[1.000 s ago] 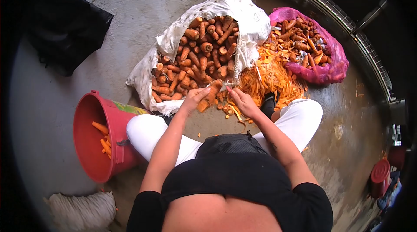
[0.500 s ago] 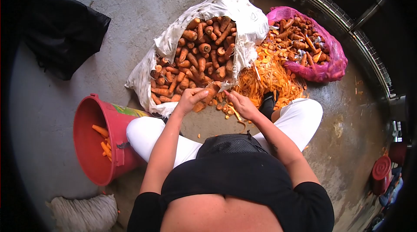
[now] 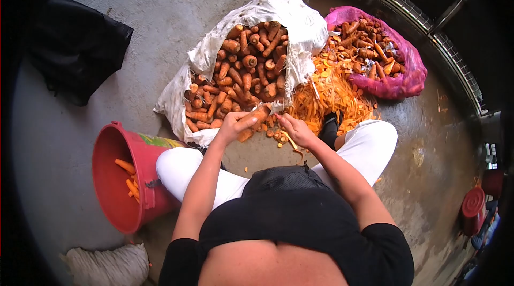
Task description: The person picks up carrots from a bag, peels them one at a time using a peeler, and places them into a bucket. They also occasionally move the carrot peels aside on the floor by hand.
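Left hand (image 3: 234,127) in closed grip round a carrot (image 3: 259,117), right hand (image 3: 298,129) round a pink handle (image 3: 278,117)

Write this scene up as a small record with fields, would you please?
Left hand: gripping a carrot
Right hand: holding a pink tool, shape unclear
White sack: open, unpeeled carrots inside
Pink bag: carrot pieces inside
Peelings: heaped beside both
Red bucket: by the left knee, peeled carrots inside

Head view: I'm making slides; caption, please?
Left hand holding a carrot, right hand a small tool, by a white sack of carrots.
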The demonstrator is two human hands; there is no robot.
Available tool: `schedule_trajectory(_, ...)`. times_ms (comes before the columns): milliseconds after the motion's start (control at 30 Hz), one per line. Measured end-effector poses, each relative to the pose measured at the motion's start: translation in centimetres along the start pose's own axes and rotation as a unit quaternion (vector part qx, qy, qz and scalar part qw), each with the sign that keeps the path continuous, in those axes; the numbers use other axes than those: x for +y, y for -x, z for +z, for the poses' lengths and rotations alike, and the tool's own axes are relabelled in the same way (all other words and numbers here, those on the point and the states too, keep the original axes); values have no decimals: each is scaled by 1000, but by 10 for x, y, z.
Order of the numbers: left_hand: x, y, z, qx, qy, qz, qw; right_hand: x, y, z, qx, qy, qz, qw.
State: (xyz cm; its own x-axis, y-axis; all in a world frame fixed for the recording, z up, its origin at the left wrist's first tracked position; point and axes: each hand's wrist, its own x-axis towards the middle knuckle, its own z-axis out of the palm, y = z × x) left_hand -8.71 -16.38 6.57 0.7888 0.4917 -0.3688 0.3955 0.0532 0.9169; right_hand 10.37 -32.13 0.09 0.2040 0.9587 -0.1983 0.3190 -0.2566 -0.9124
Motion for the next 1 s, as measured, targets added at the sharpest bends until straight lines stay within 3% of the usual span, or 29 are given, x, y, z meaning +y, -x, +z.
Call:
schedule_trajectory(33, -2, 0, 0, -14, 1, -15, 1000, 13, -2, 4, 5, 5, 15, 1000)
schedule_trajectory(133, -13, 1, 5, -9, 228, 15, 973, 78, 0, 17, 64, 29, 16, 997)
schedule_trajectory(233, -23, -4, 6, 11, 290, -50, 956, 87, 1, 8, 94, -33, 95, 990)
schedule_trajectory(333, -27, -13, 13, 8, 356, -91, 930, 67, 8, -4, 95, 12, 101, 990)
schedule_trajectory(433, -28, -20, 16, -5, 414, -76, 907, 16, 15, -7, 114, 27, 41, 992)
schedule_trajectory(633, -26, -16, 20, 68, 511, -108, 850, -43, 25, 9, 116, 90, -124, 981)
schedule_trajectory(867, -33, -16, 27, 93, 510, -159, 840, -45, 18, 18, 54, 215, -198, 955)
schedule_trajectory(1000, -32, -14, 31, 111, 526, -183, 823, -39, 12, 18, 26, 238, -173, 955)
